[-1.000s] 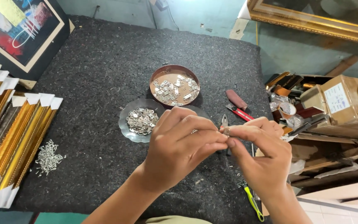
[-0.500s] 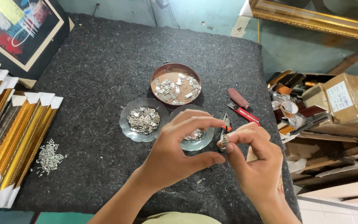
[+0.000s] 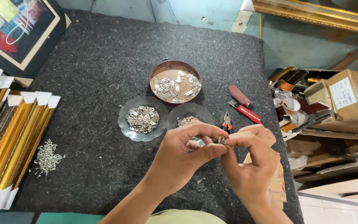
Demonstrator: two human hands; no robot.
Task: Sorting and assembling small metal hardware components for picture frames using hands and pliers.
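Both hands drifted toward the mat's (image 3: 104,62) near edge. Left hand (image 3: 183,155) and right hand (image 3: 251,166) pinched a small metal fitting (image 3: 221,140) (fingertips clenched), suggesting assembly continued.

Brown round tin (image 3: 156,74); dark grey felt mat (image 3: 96,83); gold mouldings (image 3: 17,137).

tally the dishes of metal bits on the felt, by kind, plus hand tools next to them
Clear glass dishes: 2
Brown round tin: 1
Pliers: 1
Red utility knife: 1
Total: 5
Left hand and right hand pinch a small metal piece together.
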